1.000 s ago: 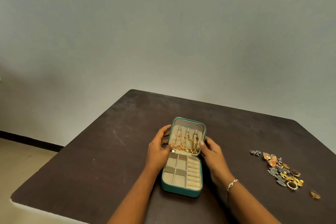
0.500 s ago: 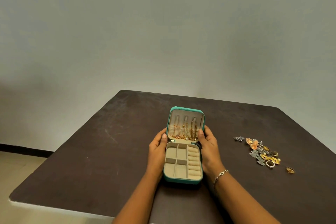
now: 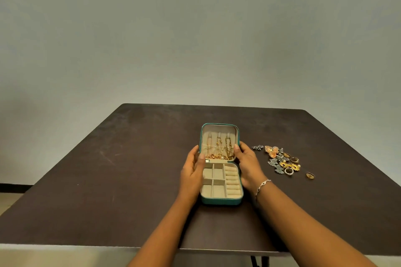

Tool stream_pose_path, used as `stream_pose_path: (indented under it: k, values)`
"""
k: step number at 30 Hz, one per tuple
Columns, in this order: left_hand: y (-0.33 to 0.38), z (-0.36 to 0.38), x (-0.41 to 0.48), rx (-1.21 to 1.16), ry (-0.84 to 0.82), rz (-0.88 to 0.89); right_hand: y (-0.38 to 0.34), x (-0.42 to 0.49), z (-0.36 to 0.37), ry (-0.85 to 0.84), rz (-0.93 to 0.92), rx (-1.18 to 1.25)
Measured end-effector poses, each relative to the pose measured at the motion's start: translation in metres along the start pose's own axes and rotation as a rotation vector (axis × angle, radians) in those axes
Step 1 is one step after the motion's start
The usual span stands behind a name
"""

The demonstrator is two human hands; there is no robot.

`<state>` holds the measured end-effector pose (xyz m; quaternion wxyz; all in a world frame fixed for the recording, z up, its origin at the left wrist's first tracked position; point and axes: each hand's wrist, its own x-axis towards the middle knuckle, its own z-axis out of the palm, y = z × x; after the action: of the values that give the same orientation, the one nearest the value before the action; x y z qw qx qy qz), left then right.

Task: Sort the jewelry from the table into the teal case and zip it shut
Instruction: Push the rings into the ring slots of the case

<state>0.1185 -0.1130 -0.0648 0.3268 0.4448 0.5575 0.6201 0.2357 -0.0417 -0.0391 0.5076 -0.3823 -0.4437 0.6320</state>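
On the table [image 3: 130, 180], left hand [image 3: 192, 171] and right hand [image 3: 247, 165] clasp the open case [image 3: 220, 201], bottom compartments empty. Next, I'd guess, right hand lets go for the jewelry [image 3: 282, 161].

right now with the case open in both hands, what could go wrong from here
1. The gold chains hang loose in the lid of the teal case. If the left hand and right hand tip it, the chains may tangle or slip out.
2. The gold ring lies apart from the jewelry pile, so it could be missed or brushed away.
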Motion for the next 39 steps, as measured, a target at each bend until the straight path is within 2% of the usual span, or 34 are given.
stream_pose_path:
  k: [5,11,15,19,22,26,39]
  values:
    - [-0.001,0.003,-0.005,0.341,-0.128,0.05,0.005,0.005,-0.005,0.002,0.009,-0.037]
    - [0.001,0.003,-0.006,0.4,-0.121,0.005,0.005,0.004,-0.019,-0.022,-0.022,-0.227]
    - [-0.003,0.002,-0.004,0.408,-0.115,-0.022,-0.018,-0.007,-0.063,0.031,-0.242,-0.584]
    - [0.0,0.004,-0.005,0.395,-0.104,-0.025,-0.041,-0.023,-0.134,0.221,-0.47,-0.934]
    - [0.001,0.005,-0.008,0.398,-0.087,-0.015,-0.047,-0.031,-0.184,0.307,-0.412,-1.095]
    - [0.002,0.005,-0.007,0.407,-0.066,-0.007,-0.039,-0.031,-0.208,0.259,-0.281,-1.198]
    - [-0.008,-0.002,-0.003,0.435,-0.054,-0.027,-0.026,-0.022,-0.208,0.289,-0.352,-1.326]
